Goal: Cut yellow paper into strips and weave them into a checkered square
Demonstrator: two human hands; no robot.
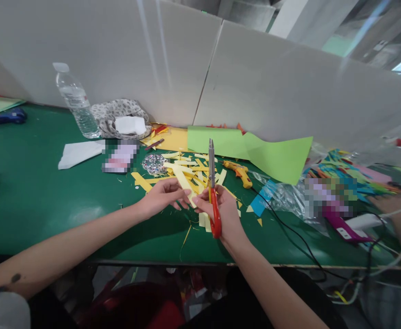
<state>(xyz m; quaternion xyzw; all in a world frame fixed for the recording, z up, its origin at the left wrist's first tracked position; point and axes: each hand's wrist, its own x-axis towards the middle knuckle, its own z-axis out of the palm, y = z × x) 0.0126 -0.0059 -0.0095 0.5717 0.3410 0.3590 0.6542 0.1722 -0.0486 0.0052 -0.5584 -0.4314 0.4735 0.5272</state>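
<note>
While pinching the near end of a pale yellow strip at the fingertips of the left hand, grasp red-handled scissors in the right hand, with thumb against that same end. Aim the scissors forward, with blades seemingly together. Hold the strip in front, above the green surface, overlapping in view a loose heap of yellow strips; cannot tell whether touching.

See at the heap's left side a clear round piece speckled with coloured bits, and just right of the heap a yellow glue gun, trailing a black cord toward the near edge. Have green paper behind, partly over an orange-yellow sheet, close to the grey partition.

Note farther left a pixelated phone-like thing, a folded white paper, an upright water bottle and, beside the bottle, a patterned cloth bearing a white packet. Find to the right a blue piece near crumpled clear plastic, then a magenta device. Make out, at the far right, another person's hand, too blurred to read.
</note>
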